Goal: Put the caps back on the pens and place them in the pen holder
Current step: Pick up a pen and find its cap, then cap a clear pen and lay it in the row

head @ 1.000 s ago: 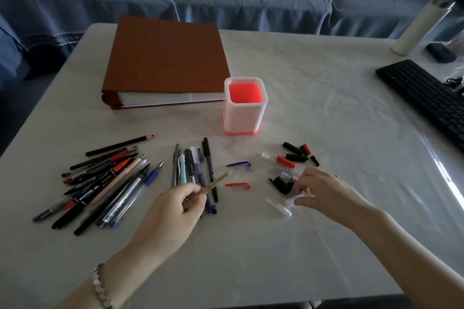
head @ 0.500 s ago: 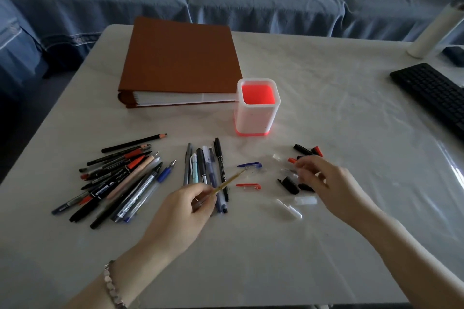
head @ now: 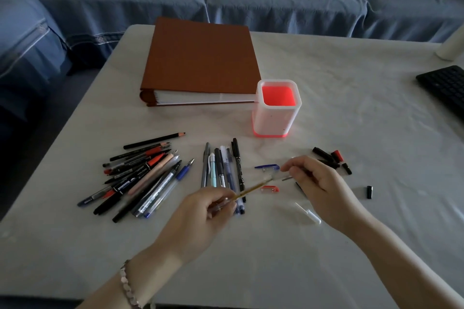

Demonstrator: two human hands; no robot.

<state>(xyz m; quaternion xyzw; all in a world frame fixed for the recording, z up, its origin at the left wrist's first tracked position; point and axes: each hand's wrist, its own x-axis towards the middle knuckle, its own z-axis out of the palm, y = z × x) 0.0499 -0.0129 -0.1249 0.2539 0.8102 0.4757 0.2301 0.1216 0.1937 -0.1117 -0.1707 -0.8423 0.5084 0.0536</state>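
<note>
So, going left to right: the loose pile of pens [head: 140,180] lies on the far left, and I can't tell from here which ones are capped. Next is the left hand [head: 200,216], fingers curled round the back end of a pen [head: 251,189] with a yellowish refill. It's pinching the pen so the tip angles up and to the right, just in front of the neat row of pens [head: 223,173]. The pen holder [head: 273,120] stands upright beyond that row and looks like it has nothing in it yet.

Right at the pen's tip is what looks like a clear cap [head: 280,178], pinched between thumb and forefinger of the right hand [head: 324,190], with the other fingers loosely curled. It's too see-through to say if it's on at all.

My take on doing this bit well: hold the pen hand steady and move only the cap. Line it up with the barrel, then push straight until it seats. A crooked push could jam the tip against the cap wall. Gripping nearer the tip would probably cut the wobble too.
</note>
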